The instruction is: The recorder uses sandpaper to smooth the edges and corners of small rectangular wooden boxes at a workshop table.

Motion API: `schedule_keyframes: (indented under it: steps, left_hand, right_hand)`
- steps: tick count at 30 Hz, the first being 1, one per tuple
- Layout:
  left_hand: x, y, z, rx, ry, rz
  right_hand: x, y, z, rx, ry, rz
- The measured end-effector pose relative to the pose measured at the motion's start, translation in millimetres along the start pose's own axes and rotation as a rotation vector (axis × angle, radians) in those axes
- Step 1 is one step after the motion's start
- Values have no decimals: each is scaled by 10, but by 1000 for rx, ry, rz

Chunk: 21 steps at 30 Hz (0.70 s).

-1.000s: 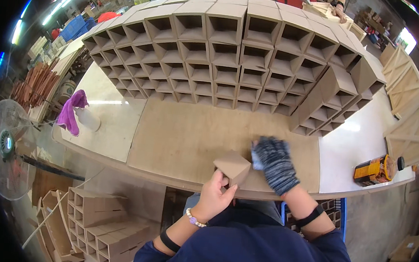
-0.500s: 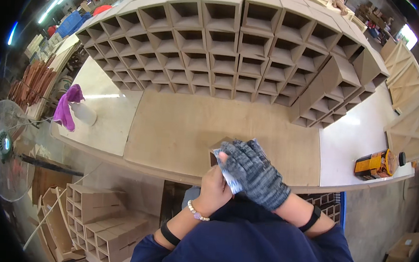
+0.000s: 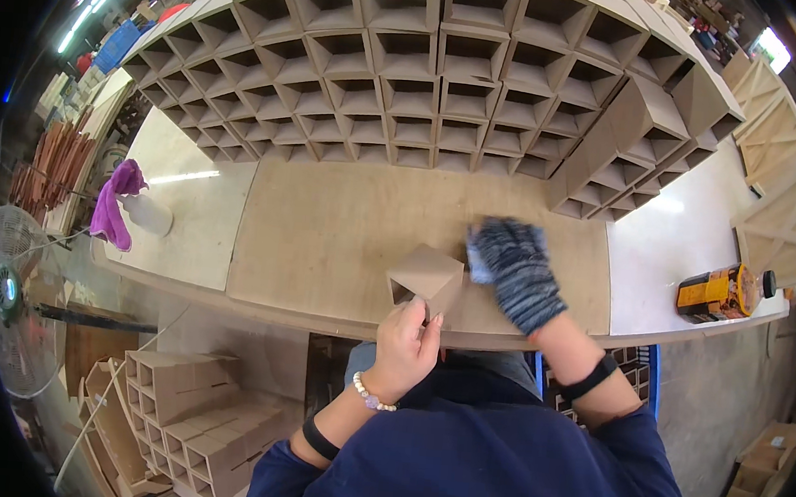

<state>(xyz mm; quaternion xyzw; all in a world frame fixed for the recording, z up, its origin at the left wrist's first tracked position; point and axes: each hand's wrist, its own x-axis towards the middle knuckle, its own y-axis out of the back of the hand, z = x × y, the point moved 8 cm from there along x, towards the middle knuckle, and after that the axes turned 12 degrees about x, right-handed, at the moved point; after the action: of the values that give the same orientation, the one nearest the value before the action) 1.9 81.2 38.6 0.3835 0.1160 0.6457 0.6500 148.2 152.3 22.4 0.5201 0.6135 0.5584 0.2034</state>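
Note:
A short square cardboard tube (image 3: 426, 274) stands on the wooden board near the front of the table, tilted corner-on toward me. My left hand (image 3: 407, 338), bare and with a beaded bracelet at the wrist, is closed on the tube's near edge. To the right of the tube is my right hand (image 3: 516, 269), in a grey-black knitted glove. Its fingers press down on a blue-and-white crumpled piece (image 3: 480, 261) that sticks out on the left side; whether it is cloth or film I cannot tell. The right palm is hidden.
Stacked open cardboard tubes (image 3: 416, 100) form a wall along the back, with more tubes (image 3: 622, 154) at the right. A white bottle (image 3: 150, 215) with a purple cloth (image 3: 116, 206) stands left. An orange-labelled jar (image 3: 722, 293) lies right. A fan (image 3: 8, 288) is beside the table.
My right hand has moved away from the left, rightward and forward, carrying the blue-and-white piece. The cardboard tube, mostly covered before, now shows under my left hand.

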Motion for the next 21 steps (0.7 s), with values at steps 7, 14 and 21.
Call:
schedule_keyframes:
  steps: [7, 14, 21]
  left_hand:
    - [33, 23, -19, -142, -25, 82]
    - [27, 9, -69, -59, -23, 33]
    - [-60, -16, -223, -504, 196, -39]
  right_hand:
    - [18, 410, -964, 323, 327, -34]
    - [157, 208, -453, 177, 3, -98]
    - [53, -39, -25, -3, -41, -159]
